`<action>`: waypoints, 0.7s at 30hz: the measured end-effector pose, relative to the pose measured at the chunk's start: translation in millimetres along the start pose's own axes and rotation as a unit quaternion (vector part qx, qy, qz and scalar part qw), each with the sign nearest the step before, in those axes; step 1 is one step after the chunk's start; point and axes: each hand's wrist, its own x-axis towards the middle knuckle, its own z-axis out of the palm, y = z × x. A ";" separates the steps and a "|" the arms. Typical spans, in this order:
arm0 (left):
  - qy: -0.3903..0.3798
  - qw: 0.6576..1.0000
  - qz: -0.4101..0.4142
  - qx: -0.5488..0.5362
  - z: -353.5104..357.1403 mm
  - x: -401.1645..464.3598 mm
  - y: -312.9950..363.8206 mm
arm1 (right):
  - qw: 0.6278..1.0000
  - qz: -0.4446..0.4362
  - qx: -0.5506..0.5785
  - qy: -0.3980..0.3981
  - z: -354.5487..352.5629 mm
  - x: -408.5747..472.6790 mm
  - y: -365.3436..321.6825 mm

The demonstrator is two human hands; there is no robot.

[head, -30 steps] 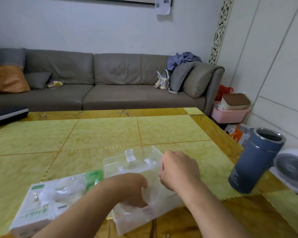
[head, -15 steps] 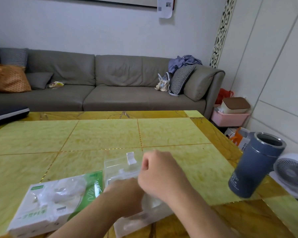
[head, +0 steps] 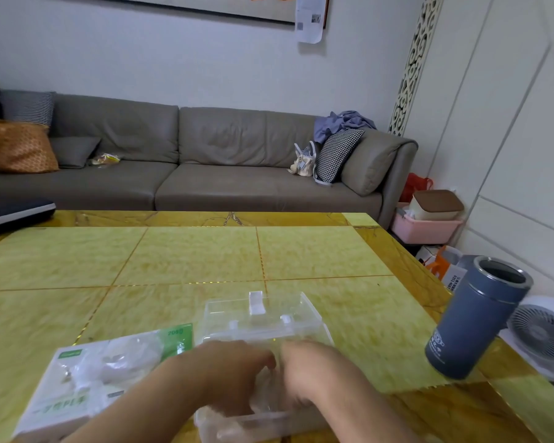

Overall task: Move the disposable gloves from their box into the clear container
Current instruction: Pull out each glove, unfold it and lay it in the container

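The clear container (head: 314,318) stands near the table's front edge with its lid tipped open toward the far side. Both my hands reach down into it, side by side. My left hand (head: 234,372) curls its fingers over a crumpled wad of thin clear gloves (head: 269,401) inside. My right hand (head: 311,369) is pushed down next to it, its fingertips hidden and blurred. The white and green glove box (head: 74,398) lies to the left of the container, with clear gloves bulging from its top opening.
A blue-grey tumbler (head: 474,321) stands open-topped at the table's right edge. A small white fan (head: 544,337) sits on the floor beyond it. A dark flat object (head: 13,212) lies at the far left corner. A grey sofa runs behind the table.
My right hand has come from the container's far right edge, passed over my left hand, and gone down into the container beside it. My left hand stayed inside. The view tilted up slightly.
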 end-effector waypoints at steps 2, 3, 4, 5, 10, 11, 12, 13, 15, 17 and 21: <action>0.009 0.999 -0.026 -0.042 -4.4 -2.1 3.8 | 1.000 0.021 0.003 -0.017 3.2 8.2 -1.9; 0.030 0.997 -0.044 -0.055 -6.4 -2.9 8.5 | 0.999 0.034 -0.002 -0.026 3.8 10.3 -3.5; 0.053 0.995 -0.065 -0.062 -7.6 -3.3 14.7 | 0.998 0.047 -0.010 -0.036 4.5 12.2 -5.9; 0.069 0.992 -0.081 -0.068 -7.8 -3.8 20.9 | 0.997 0.057 -0.016 -0.046 5.0 12.4 -7.6; 0.021 0.987 -0.117 -0.112 2.0 -1.7 37.5 | 0.995 0.080 -0.023 -0.050 8.9 11.7 -10.6; 0.010 0.984 -0.131 -0.123 5.0 -0.8 36.0 | 0.995 0.082 -0.022 -0.048 8.7 10.8 -11.3; 0.003 0.981 -0.141 -0.129 7.0 0.0 34.2 | 0.995 0.084 -0.021 -0.043 7.8 8.8 -11.1; -0.003 0.980 -0.152 -0.129 7.4 0.5 32.9 | 0.996 0.082 -0.018 -0.037 5.6 6.2 -11.0; -0.011 0.979 -0.160 -0.122 6.4 2.1 31.8 | 0.997 0.069 -0.006 -0.028 -0.8 -2.9 -9.6; -0.011 0.979 -0.159 -0.126 4.2 2.8 29.7 | 0.998 0.058 0.009 -0.021 -6.4 -10.7 -7.8; 0.021 0.978 -0.157 -0.138 6.7 1.7 18.9 | 0.999 0.034 0.016 -0.013 -5.5 -12.3 -6.3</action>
